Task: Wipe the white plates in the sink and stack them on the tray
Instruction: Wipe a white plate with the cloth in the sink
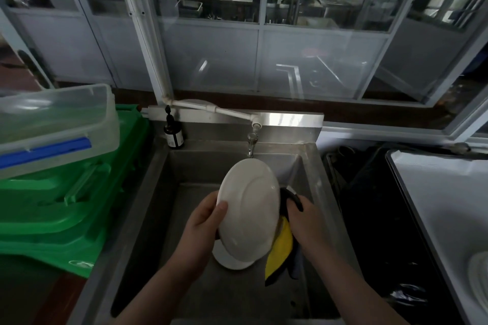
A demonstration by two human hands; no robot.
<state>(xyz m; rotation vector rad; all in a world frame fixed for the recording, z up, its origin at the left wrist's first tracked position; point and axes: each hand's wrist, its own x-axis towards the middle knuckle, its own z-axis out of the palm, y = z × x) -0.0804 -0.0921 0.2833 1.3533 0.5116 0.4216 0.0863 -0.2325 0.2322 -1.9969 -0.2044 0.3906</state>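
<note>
A white plate [249,211] stands tilted on edge over the steel sink [163,192], its underside facing me. My left hand [206,221] grips its left rim, thumb on the back. My right hand [303,219] holds a yellow and black cloth [284,240] against the plate's hidden far side. Another white plate [229,258] lies in the sink under the held one. At the right edge a white tray [435,192] carries a white plate [479,274], cut off by the frame.
A tap [252,142] hangs over the sink's back wall. A dark pump bottle [173,132] stands at the back left corner. Green crates [66,206] with a clear lidded box [52,126] on top sit left. A black bin [375,219] lies between sink and tray.
</note>
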